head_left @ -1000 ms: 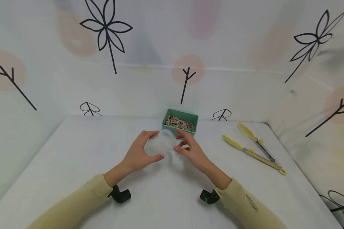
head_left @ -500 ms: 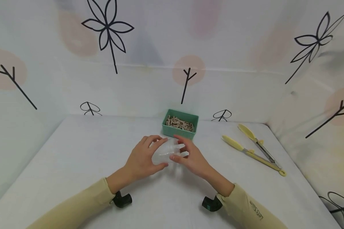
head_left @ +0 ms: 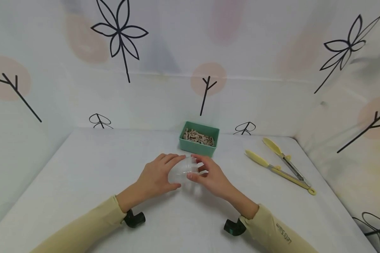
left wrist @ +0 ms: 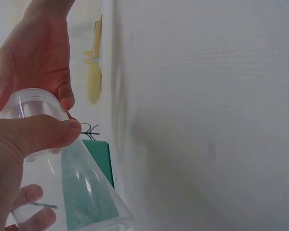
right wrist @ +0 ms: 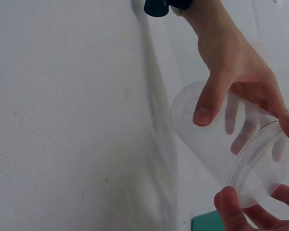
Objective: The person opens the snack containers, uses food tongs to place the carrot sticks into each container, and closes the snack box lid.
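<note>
Clock read from the clear cup [head_left: 177, 173], held on its side near mid-table. Left hand [head_left: 155, 176] wraps its body at 9 o'clock; right hand [head_left: 214, 176] pinches its rim at 3. Possible trouble: thin-looking, slick wall; uneven squeezing could dent it or let it slip. Green tray [head_left: 193, 144] sits near, at 1 o'clock; a forward swing might knock it. Backdrop [head_left: 161, 102] bounds the table [head_left: 82, 172] at 12. Tongs [head_left: 285, 173] well apart, at 3. Most room: toward 10.
</note>
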Tool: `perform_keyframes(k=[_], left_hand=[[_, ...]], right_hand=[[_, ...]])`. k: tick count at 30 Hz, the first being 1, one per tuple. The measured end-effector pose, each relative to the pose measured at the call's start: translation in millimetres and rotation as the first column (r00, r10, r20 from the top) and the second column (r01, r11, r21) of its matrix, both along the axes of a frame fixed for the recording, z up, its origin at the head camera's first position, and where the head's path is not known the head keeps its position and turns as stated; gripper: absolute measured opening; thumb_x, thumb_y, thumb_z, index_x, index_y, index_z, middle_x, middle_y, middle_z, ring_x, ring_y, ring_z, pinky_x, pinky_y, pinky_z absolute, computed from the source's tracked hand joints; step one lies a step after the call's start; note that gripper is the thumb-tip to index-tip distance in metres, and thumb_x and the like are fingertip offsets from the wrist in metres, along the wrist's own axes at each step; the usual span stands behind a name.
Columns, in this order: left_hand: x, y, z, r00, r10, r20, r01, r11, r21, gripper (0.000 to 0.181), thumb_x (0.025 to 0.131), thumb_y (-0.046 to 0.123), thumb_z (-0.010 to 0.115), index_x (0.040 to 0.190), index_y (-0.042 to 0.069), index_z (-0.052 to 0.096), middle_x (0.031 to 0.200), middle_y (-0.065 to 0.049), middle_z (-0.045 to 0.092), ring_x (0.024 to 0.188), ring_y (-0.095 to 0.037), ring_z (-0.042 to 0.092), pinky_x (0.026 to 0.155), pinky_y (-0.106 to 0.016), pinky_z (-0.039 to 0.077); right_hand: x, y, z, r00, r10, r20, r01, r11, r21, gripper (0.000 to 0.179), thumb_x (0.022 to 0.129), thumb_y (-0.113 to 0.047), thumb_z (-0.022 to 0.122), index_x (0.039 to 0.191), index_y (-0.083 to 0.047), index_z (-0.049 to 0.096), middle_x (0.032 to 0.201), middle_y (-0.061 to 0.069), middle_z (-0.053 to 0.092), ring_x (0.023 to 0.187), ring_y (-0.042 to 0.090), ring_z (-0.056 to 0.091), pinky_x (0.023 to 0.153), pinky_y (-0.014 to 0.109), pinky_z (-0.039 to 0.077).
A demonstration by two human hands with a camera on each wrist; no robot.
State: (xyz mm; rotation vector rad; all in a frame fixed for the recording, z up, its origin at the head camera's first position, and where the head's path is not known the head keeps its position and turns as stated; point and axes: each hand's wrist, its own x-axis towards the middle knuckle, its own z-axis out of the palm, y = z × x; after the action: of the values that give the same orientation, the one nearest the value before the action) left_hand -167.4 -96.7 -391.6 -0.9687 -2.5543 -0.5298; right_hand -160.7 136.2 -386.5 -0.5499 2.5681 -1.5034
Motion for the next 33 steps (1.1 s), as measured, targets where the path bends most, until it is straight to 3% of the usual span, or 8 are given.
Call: perform_keyframes(k=[10,15,19,28,31,33], left_hand=[[0.6,-3.7,5.2,0.999,-0.044,-0.019,0.045,0.996,0.071,0.081,0.061,0.034,0.094,0.133,0.02,0.06,0.124,0.003,0.064,0.103,-0.016,0.059,0.066,-0.036,0.057],[1.7,-4.4,10.1,0.997,-0.076,0.024,0.073,0.993,0.096,0.08,0.061,0.035,0.094,0.132,0.018,0.061,0.122,0.002,0.066,0.103,-0.016,0.061,0.072,-0.036,0.056],[3.1,-3.9,14.6,0.989,-0.113,0.092,0.101,0.987,0.125,0.079,0.064,0.038,0.092,0.133,0.017,0.061,0.12,0.003,0.067,0.101,-0.013,0.061,0.077,-0.035,0.055],[2.8,-1.9,21.1,0.942,-0.246,0.227,0.197,0.956,0.219,0.075,0.066,0.035,0.089,0.132,0.016,0.059,0.112,0.007,0.067,0.097,-0.017,0.062,0.079,-0.037,0.053],[2.8,-1.2,22.9,0.919,-0.27,0.286,0.199,0.946,0.254,0.073,0.065,0.034,0.088,0.13,0.019,0.059,0.11,0.008,0.067,0.096,-0.013,0.062,0.079,-0.036,0.053],[2.4,-0.5,23.9,0.892,-0.29,0.347,0.194,0.939,0.285,0.072,0.066,0.033,0.088,0.13,0.022,0.058,0.109,0.01,0.067,0.097,-0.01,0.061,0.081,-0.033,0.053]], right_hand=[[5.1,0.2,5.5,0.984,0.09,-0.151,-0.078,0.994,0.08,0.07,0.089,-0.025,0.077,0.147,-0.003,0.043,0.126,0.012,0.05,0.103,0.023,0.057,0.086,0.037,0.054],[10.6,0.2,7.8,0.965,0.121,-0.234,-0.09,0.986,0.142,0.069,0.093,-0.035,0.072,0.147,-0.002,0.043,0.123,0.006,0.047,0.097,0.016,0.054,0.084,0.036,0.054],[12.3,-0.8,7.8,0.941,0.116,-0.317,-0.068,0.985,0.158,0.06,0.093,-0.033,0.07,0.14,-0.004,0.047,0.116,0.003,0.046,0.088,0.014,0.05,0.074,0.031,0.051],[13.6,0.3,0.8,0.853,0.134,-0.504,-0.067,0.987,0.149,0.051,0.088,-0.028,0.065,0.128,-0.003,0.047,0.115,0.004,0.046,0.092,0.013,0.051,0.074,0.029,0.052],[12.9,1.9,-2.0,0.817,0.152,-0.556,-0.078,0.985,0.153,0.052,0.091,-0.036,0.06,0.127,-0.002,0.046,0.115,0.005,0.046,0.089,0.012,0.05,0.072,0.028,0.051],[12.5,2.4,-2.7,0.789,0.163,-0.593,-0.087,0.984,0.155,0.055,0.096,-0.046,0.053,0.127,-0.001,0.045,0.116,0.007,0.045,0.089,0.013,0.05,0.071,0.027,0.051]])
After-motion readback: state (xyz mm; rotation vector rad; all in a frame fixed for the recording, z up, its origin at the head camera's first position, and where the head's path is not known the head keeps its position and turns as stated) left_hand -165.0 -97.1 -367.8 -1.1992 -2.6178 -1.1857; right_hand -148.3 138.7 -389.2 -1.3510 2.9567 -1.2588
